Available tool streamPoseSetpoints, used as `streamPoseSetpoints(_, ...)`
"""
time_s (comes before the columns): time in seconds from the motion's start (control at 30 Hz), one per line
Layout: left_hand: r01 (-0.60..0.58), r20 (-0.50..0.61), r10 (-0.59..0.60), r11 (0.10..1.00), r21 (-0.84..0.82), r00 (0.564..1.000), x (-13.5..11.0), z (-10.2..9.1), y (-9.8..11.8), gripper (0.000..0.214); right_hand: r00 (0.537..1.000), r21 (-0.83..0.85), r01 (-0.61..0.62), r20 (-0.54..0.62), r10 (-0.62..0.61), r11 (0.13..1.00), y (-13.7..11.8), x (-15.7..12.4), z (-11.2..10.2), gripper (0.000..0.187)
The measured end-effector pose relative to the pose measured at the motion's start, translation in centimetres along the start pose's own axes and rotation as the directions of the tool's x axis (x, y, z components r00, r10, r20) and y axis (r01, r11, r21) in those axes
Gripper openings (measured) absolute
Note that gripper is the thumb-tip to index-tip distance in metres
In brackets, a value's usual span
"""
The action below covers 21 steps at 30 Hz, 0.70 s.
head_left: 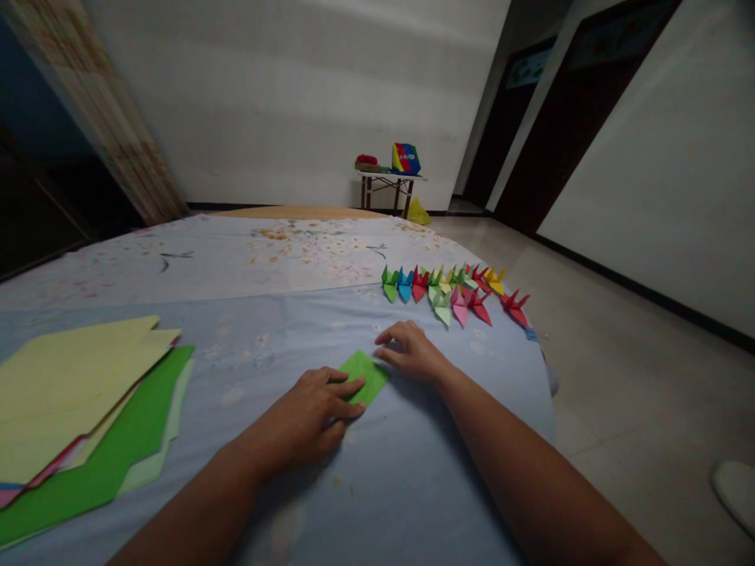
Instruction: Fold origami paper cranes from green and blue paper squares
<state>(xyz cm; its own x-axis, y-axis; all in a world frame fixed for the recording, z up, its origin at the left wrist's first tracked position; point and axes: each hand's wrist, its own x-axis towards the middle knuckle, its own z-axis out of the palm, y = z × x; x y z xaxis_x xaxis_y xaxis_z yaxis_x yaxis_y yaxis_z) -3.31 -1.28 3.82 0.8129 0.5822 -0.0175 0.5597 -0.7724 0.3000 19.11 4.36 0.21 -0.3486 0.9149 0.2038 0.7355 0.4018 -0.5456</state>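
Note:
A small green square of origami paper (pixel 373 380) lies flat on the blue cloth, turned so that one corner points away from me. My left hand (pixel 322 409) rests on its left side, fingers spread and pressing the paper down. At the paper's far right edge, my right hand (pixel 410 350) hovers with its thumb and fingers apart and curved. Whether the right fingertips touch the paper, I cannot tell.
Several folded paper cranes (pixel 460 303) in many colours stand at the table's far right. A stack of coloured paper sheets (pixel 76 393) lies at the left. Beyond the cloth-covered table (pixel 283 283), a small stand (pixel 389 176) holds a colourful box (pixel 406 159).

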Motion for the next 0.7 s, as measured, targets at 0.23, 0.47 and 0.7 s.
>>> streamPoseSetpoints(0.23,-0.014,-0.019,0.013,0.999,-0.047,1.0,-0.1,0.2,-0.4,0.038,0.994,-0.062,-0.01,0.109,0.017,0.998,-0.8,-0.3,0.8,0.042)
streamPoseSetpoints(0.47,0.02,0.047,-0.02,1.0,0.003,0.999,-0.1,0.1,-0.4,0.044,0.991,-0.059,-0.116,0.053,0.12,0.991,0.0,0.3,0.6,0.023)
streamPoseSetpoints(0.7,0.038,0.035,-0.036,0.998,-0.051,0.999,-0.1,-0.1,-0.4,0.041,0.997,-0.016,-0.039,0.072,0.04,0.999,-0.6,-0.1,0.8,0.023)
